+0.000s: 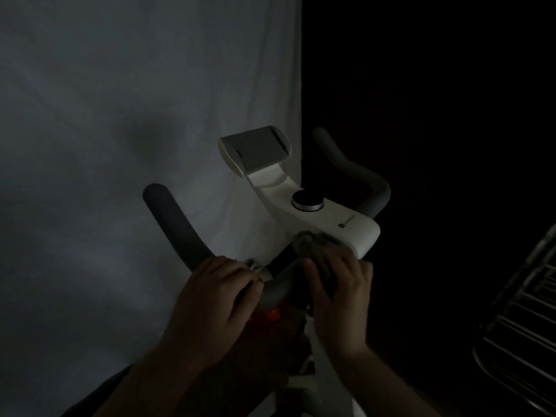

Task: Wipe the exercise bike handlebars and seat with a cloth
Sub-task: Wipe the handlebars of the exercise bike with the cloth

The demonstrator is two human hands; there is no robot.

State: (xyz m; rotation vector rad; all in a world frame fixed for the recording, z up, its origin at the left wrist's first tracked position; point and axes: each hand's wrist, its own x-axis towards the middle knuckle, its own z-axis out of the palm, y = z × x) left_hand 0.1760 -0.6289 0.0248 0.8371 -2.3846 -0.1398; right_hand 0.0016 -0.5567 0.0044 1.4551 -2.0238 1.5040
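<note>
The scene is dim. The exercise bike's dark grey handlebars [177, 230] curve out from a white console [328, 218] with a round black knob [307, 200] and a grey tablet holder [258, 149]. My left hand [216, 293] grips the near bend of the left bar. My right hand [340, 290] holds a grey cloth [316, 243] wrapped over the near centre of the handlebar, just under the console's edge. The right bar [358, 173] rises into the dark. The seat is out of view.
A pale sheet or wall [120, 115] hangs behind the bike on the left; the right side is black. A metal wire rack [523, 320] stands at the right edge. Something orange-red [270, 314] glows below the bar, and part of the white frame [328, 374] drops away beneath.
</note>
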